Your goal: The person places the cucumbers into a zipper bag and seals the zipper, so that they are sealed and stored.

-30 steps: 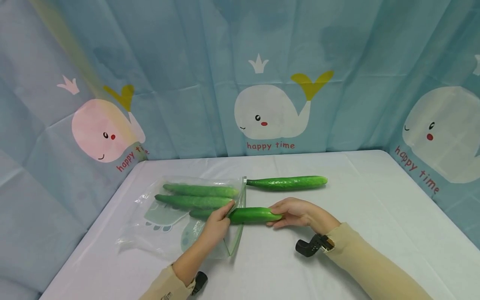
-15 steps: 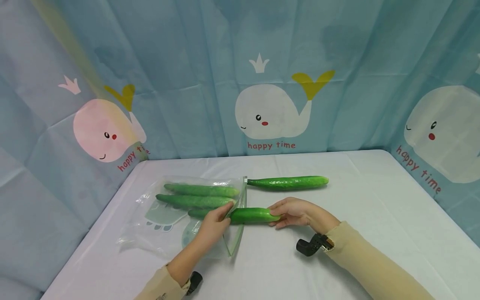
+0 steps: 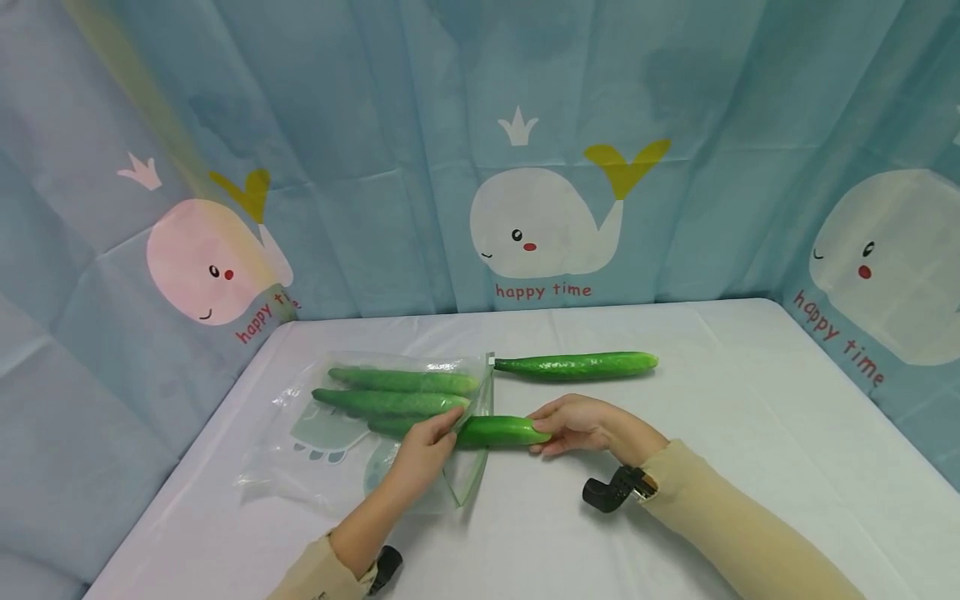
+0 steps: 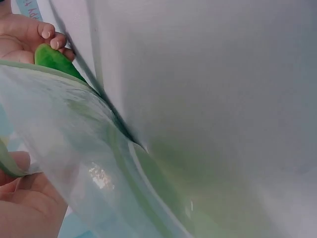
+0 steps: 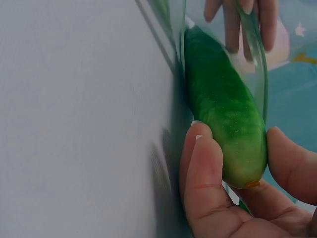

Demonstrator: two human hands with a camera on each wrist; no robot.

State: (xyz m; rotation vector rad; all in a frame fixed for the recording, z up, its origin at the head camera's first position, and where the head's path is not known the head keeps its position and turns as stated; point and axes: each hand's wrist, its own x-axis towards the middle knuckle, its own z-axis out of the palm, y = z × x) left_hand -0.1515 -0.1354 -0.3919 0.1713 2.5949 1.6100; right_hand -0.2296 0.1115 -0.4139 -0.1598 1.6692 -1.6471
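Gripping cucumber [image 3: 498, 431] by pale end: right hand [image 3: 577, 423]. Left hand [image 3: 423, 450] pinching mouth of zip bag [image 3: 337, 479]. Long axis crosswise, other tip leftward inside bag. White tablecloth [image 3: 540, 533]; blue whale-print curtain [image 3: 375, 83].

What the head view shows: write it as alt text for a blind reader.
A person's right hand holds a cucumber partway inside a clear zip bag, gripped at its mouth by the left hand. Two more cucumbers lie inside; a fourth cucumber lies on the white tablecloth.

One cucumber [image 3: 498, 431] sits slightly deeper in the clear bag [image 3: 345, 471] than before, right hand [image 3: 576, 425] shifted leftward with it.
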